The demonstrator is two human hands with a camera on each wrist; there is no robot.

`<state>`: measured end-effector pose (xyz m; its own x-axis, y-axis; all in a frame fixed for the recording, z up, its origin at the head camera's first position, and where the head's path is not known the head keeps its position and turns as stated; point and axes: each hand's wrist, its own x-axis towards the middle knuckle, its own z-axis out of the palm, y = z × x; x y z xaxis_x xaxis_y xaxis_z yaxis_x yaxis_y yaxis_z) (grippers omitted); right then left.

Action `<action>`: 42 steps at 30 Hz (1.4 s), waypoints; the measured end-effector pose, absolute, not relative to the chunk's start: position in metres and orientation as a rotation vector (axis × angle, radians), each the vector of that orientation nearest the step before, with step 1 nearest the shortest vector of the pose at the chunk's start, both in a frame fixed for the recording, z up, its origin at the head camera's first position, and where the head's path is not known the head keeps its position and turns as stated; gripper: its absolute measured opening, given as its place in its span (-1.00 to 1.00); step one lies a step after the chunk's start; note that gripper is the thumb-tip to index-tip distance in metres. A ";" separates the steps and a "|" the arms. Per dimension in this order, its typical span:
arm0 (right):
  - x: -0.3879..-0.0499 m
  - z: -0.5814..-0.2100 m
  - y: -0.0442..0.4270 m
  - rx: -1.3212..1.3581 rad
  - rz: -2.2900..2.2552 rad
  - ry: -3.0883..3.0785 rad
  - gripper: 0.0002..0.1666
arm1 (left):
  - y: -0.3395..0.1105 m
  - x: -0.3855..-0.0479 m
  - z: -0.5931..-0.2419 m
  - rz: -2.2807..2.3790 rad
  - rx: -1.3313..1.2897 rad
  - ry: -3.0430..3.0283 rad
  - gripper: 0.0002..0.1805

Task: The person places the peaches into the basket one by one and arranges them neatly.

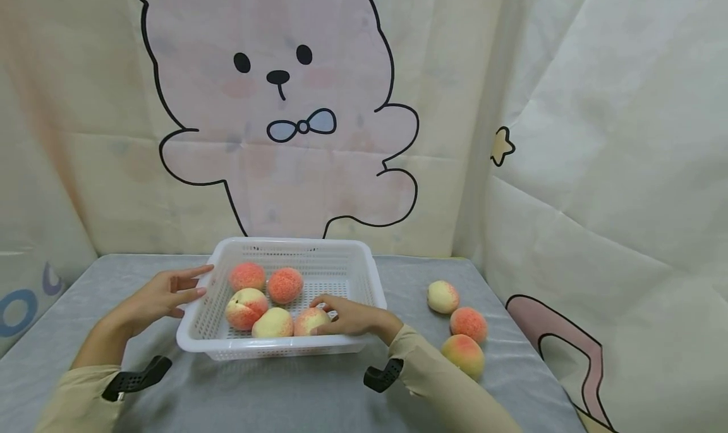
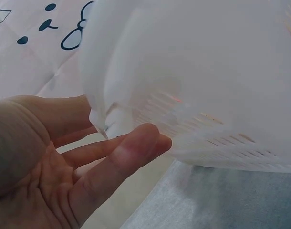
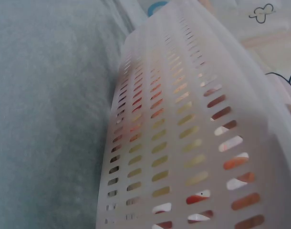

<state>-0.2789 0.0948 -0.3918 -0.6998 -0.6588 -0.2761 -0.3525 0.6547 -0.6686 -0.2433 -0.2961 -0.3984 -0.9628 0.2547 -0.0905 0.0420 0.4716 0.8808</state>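
A white plastic basket (image 1: 341,250) with slotted walls stands on the table and holds several peaches, two of them reddish ones (image 1: 247,276) at the back. My right hand (image 1: 349,316) reaches over the front right of the basket, fingers curled round a peach (image 1: 309,321) inside it. Just left of that peach lies a pale yellow peach (image 1: 273,323), beside a red-and-yellow peach (image 1: 246,309). At the basket's left edge, my left hand (image 1: 162,297) touches the rim with fairly straight fingers. The right wrist view shows the slotted basket wall (image 3: 174,138), while the right fingers are hidden there.
Three more peaches lie in a row right of the basket: a pale one (image 1: 442,296), a red one (image 1: 469,325) and a yellow-orange one (image 1: 463,356). The grey cloth-covered table (image 1: 273,395) meets a curtain (image 1: 273,186) with a cartoon print behind the basket.
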 end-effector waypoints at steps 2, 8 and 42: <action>-0.279 -0.392 0.096 -0.770 -0.793 2.369 -0.31 | -0.295 -0.244 -0.398 1.494 0.260 2.508 -0.15; -0.278 -0.392 0.097 -0.755 -0.815 2.359 -0.21 | -0.295 -0.244 -0.398 1.494 0.249 2.513 -0.15; -0.262 -0.333 0.171 -0.962 -1.258 2.519 -0.37 | -0.296 -0.243 -0.401 1.452 0.255 2.542 -0.17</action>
<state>-0.2620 0.1711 -0.3329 -0.7786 -0.6136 0.1316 -0.4737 0.4372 -0.7645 -0.2434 -0.2963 -0.4010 -0.9645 0.2486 -0.0895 0.0492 0.5018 0.8636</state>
